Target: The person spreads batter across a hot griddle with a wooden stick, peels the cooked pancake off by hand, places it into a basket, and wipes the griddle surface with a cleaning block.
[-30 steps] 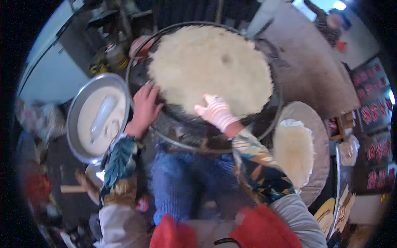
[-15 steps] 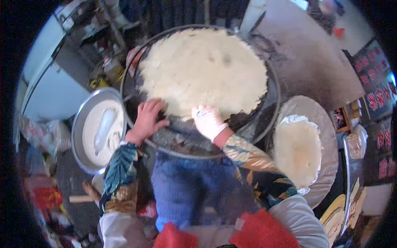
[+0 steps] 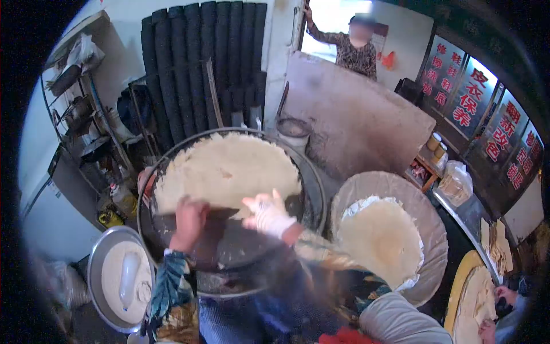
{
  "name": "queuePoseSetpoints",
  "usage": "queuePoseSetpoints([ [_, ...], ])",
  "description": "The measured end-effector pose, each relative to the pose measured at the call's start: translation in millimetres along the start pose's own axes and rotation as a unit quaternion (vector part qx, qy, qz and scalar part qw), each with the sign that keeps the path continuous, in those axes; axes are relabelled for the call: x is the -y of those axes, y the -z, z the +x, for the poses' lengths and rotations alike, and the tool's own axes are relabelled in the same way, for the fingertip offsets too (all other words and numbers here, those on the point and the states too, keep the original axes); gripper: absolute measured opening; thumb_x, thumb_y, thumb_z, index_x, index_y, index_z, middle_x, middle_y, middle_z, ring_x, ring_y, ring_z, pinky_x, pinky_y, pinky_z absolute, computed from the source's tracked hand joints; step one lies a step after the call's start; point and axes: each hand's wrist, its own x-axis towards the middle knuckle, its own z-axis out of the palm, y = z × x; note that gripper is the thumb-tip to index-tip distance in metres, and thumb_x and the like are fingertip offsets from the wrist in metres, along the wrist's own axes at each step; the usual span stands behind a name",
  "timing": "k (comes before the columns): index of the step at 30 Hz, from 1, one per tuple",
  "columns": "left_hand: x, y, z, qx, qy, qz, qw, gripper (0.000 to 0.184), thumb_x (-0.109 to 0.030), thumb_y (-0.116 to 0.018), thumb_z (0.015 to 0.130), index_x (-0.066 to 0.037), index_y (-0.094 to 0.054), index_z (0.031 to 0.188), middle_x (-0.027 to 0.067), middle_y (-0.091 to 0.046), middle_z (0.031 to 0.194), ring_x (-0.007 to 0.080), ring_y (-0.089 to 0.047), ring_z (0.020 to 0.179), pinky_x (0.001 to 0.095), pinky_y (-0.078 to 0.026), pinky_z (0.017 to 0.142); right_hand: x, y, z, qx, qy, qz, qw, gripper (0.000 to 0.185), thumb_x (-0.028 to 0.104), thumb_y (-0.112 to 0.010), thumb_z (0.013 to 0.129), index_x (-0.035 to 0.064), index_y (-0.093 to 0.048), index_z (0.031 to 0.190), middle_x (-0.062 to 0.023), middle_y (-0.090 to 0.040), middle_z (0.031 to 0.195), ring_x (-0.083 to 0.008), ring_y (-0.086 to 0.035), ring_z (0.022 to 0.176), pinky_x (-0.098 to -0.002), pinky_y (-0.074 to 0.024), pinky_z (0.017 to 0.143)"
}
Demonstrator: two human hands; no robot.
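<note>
A large thin pale pancake (image 3: 229,172) covers the far part of a round dark griddle (image 3: 240,246). Its near edge is raised, leaving the dark griddle surface bare in front of it. My left hand (image 3: 192,223), bare and blurred, is closed at the left part of that edge. My right hand (image 3: 268,215), in a thin white glove, pinches the edge further right, with a small flap of the pancake under its fingers. Both hands are above the griddle.
Left stands a metal basin (image 3: 94,281) of pale batter holding a clear bottle (image 3: 129,281). Right, a pancake stack (image 3: 381,241) lies on a cloth-lined round basket (image 3: 432,252). A large board (image 3: 349,114) leans behind. A person (image 3: 358,51) stands at the doorway; another person's hands (image 3: 495,312) handle flatbread at lower right.
The view has tilted up. The pancake's near edge has come up and away from the griddle's front, baring its surface. My left hand has gone from spread fingers to closed at the edge.
</note>
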Motion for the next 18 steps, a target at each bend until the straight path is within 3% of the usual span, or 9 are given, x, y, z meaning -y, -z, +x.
queuePoseSetpoints([
  [2,-9,12,21,0.008,-0.042,0.064,0.997,0.008,-0.005,-0.055,0.074,-0.007,-0.062,0.071,0.0126,-0.06,0.066,0.0317,-0.06,0.07,0.0471,-0.041,0.094,-17,2,21,0.188,-0.076,0.023,0.979,0.023,0.03,-0.057,0.083,0.0122,-0.066,0.096,-0.0073,-0.068,0.086,-0.0244,-0.063,0.088,-0.0424,-0.0378,0.097],
  [4,-41,42,35,-0.002,-0.053,0.067,0.996,0.008,-0.002,-0.054,0.073,-0.008,-0.059,0.078,0.0118,-0.06,0.071,0.0292,-0.061,0.072,0.0457,-0.039,0.095,-37,-8,24,0.169,-0.112,0.213,0.956,0.022,0.027,-0.057,0.082,0.0139,-0.066,0.096,-0.0032,-0.068,0.088,-0.0236,-0.062,0.092,-0.0477,-0.0332,0.1],
  [6,-59,53,22,-0.037,-0.062,0.052,0.996,0.012,-0.001,-0.055,0.071,-0.009,-0.059,0.08,0.009,-0.059,0.071,0.0263,-0.061,0.073,0.0456,-0.04,0.094,-19,26,2,-0.024,0.019,0.018,0.999,0.026,0.025,-0.059,0.08,0.0126,-0.065,0.102,-0.0059,-0.067,0.094,-0.0262,-0.062,0.091,-0.0508,-0.0316,0.099],
  [8,-71,46,-9,-0.064,-0.075,0.05,0.994,0.014,-0.001,-0.058,0.069,-0.009,-0.058,0.081,0.0063,-0.058,0.071,0.0238,-0.061,0.073,0.0455,-0.04,0.093,0,62,-17,-0.131,0.009,0.008,0.991,0.038,0.03,-0.065,0.075,0.0122,-0.061,0.108,-0.0093,-0.064,0.1,-0.0262,-0.058,0.097,-0.0501,-0.0255,0.102],
  [10,-80,35,-48,-0.015,-0.029,0.039,0.999,0.016,-0.001,-0.061,0.068,-0.009,-0.059,0.082,0.0056,-0.062,0.079,0.0228,-0.062,0.079,0.0458,-0.04,0.094,6,73,-62,-0.161,-0.092,-0.012,0.983,0.045,0.032,-0.066,0.077,0.0101,-0.059,0.115,-0.0114,-0.062,0.103,-0.0257,-0.059,0.097,-0.0462,-0.0345,0.098],
  [12,-85,11,-84,-0.025,0.015,0.014,0.999,0.016,-0.001,-0.061,0.068,-0.009,-0.06,0.083,0.0061,-0.064,0.081,0.0234,-0.062,0.08,0.0458,-0.041,0.093,-4,13,-145,-0.226,-0.345,0.287,0.864,0.046,0.038,-0.064,0.081,0.005,-0.057,0.112,-0.0126,-0.062,0.102,-0.0263,-0.06,0.094,-0.0432,-0.0463,0.085],
  [14,-92,-10,-108,-0.013,0.041,0.001,0.999,0.015,-0.002,-0.061,0.07,-0.008,-0.06,0.083,0.0064,-0.064,0.082,0.0239,-0.062,0.079,0.0458,-0.04,0.093,-12,0,-203,-0.036,-0.527,0.653,0.543,0.056,0.05,-0.058,0.087,0.0,-0.055,0.111,-0.0174,-0.061,0.108,-0.0281,-0.06,0.1,-0.0438,-0.0509,0.085],
  [16,-105,-15,-129,0.001,0.062,-0.015,0.998,0.014,-0.002,-0.061,0.071,-0.008,-0.06,0.083,0.0068,-0.064,0.082,0.0245,-0.061,0.079,0.0458,-0.04,0.093,12,9,-195,-0.03,-0.57,0.684,0.454,0.062,0.057,-0.058,0.084,-0.0001,-0.054,0.107,-0.0205,-0.061,0.105,-0.0327,-0.061,0.097,-0.0504,-0.0497,0.087],
  [18,-118,-14,-143,0.044,0.072,-0.057,0.995,0.011,-0.006,-0.061,0.075,-0.008,-0.061,0.086,0.0072,-0.064,0.081,0.0257,-0.062,0.08,0.0473,-0.039,0.094,8,4,-188,0.003,-0.557,0.766,0.321,0.079,0.063,-0.06,0.079,-0.0014,-0.044,0.121,-0.0204,-0.057,0.108,-0.0353,-0.058,0.102,-0.0531,-0.0504,0.084],
])
